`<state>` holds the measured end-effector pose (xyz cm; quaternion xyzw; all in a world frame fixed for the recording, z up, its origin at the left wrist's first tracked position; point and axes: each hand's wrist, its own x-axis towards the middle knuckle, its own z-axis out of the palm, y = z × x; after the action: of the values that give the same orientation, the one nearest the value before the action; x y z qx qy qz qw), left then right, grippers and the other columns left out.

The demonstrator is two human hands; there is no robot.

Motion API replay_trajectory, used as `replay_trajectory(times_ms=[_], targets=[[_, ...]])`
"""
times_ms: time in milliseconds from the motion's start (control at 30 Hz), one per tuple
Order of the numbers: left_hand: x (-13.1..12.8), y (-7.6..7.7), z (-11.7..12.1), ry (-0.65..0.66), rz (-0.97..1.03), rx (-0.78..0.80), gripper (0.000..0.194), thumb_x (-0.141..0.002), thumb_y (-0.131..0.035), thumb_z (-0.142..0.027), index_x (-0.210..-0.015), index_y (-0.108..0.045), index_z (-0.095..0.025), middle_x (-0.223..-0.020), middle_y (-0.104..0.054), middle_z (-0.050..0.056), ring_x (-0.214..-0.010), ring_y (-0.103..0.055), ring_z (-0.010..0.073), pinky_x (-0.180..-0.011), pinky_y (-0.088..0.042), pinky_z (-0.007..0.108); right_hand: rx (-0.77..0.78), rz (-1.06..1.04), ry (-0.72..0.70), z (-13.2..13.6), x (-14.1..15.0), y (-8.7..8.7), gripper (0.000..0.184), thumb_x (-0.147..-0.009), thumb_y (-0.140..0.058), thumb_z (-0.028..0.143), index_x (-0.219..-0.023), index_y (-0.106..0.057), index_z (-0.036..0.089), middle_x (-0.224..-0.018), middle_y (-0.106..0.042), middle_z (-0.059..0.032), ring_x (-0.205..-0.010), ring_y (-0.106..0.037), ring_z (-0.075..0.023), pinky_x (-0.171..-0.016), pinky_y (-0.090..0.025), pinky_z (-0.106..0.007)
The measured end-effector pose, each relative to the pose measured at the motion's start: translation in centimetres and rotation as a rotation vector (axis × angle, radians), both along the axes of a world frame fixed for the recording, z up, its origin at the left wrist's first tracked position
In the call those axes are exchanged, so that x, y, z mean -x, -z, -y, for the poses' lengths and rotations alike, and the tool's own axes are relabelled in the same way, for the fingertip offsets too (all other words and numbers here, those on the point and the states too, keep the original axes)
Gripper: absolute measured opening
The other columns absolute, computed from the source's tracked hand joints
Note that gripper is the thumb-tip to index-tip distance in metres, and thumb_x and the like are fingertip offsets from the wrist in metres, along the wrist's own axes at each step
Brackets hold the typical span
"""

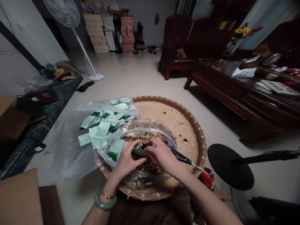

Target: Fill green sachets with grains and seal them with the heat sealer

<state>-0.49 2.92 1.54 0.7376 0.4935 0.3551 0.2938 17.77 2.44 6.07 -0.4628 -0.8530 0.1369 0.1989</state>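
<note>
My left hand (127, 157) curves its thumb and fingers around a small pale green packet (140, 151). At the packet's other side, my right hand (162, 156) has bent fingers closed on a slim black corded hand sealer (180, 156) with a small red light. Its front end is partly hidden by my fingers. Below both hands lies an opened clear plastic bag (172, 142) of mixed dark and pale grain-like bits (146, 136). Many green packets (103, 128) are heaped in another clear bag (70, 156) to the left.
The bags rest on a round woven bamboo tray (202, 140), with dark scraps on its far side. A black round stand base (231, 167) is at right. Cardboard (20, 197) lies at lower left. Farther off are a white fan (96, 77) and a dark wooden table (225, 90).
</note>
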Motion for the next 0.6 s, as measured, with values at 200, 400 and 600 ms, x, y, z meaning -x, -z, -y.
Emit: replay_trajectory(times_ms=[200,400,600], targets=[[0.6,-1.1,-0.9,0.162,0.106,0.365,0.026,-0.067,-0.072,-0.023,-0.092,-0.068,-0.017,-0.089,-0.07,0.001,-0.082,-0.062,0.0198,-0.076,-0.05,0.03,0.043,-0.168,-0.103,-0.1,-1.2,-2.4,0.019,-0.09,-0.057,0.025,-0.106,-0.066,0.018,-0.108,-0.059,-0.01,-0.1,-0.053,-0.0215,-0.085,-0.048,-0.037],[-0.5,-1.6,-0.4,0.12,0.125,0.332,0.029,-0.066,-0.068,-0.022,-0.095,-0.068,-0.017,-0.085,-0.069,0.0,-0.08,-0.061,0.0185,-0.074,-0.048,0.028,0.073,-0.045,-0.095,-0.4,-1.2,-3.4,0.016,-0.086,-0.063,0.031,-0.086,-0.073,0.019,-0.099,-0.062,-0.0092,-0.105,-0.051,-0.0248,-0.087,-0.047,-0.04],[-0.7,-1.2,0.1,0.102,0.274,0.459,0.036,-0.066,-0.071,-0.031,-0.098,-0.069,-0.017,-0.093,-0.072,0.005,-0.085,-0.063,0.0225,-0.081,-0.048,0.034,0.145,-0.135,-0.087,-0.7,-1.1,-2.4,0.01,-0.085,-0.064,0.024,-0.081,-0.071,0.018,-0.091,-0.065,-0.0068,-0.087,-0.06,-0.0203,-0.076,-0.049,-0.034]])
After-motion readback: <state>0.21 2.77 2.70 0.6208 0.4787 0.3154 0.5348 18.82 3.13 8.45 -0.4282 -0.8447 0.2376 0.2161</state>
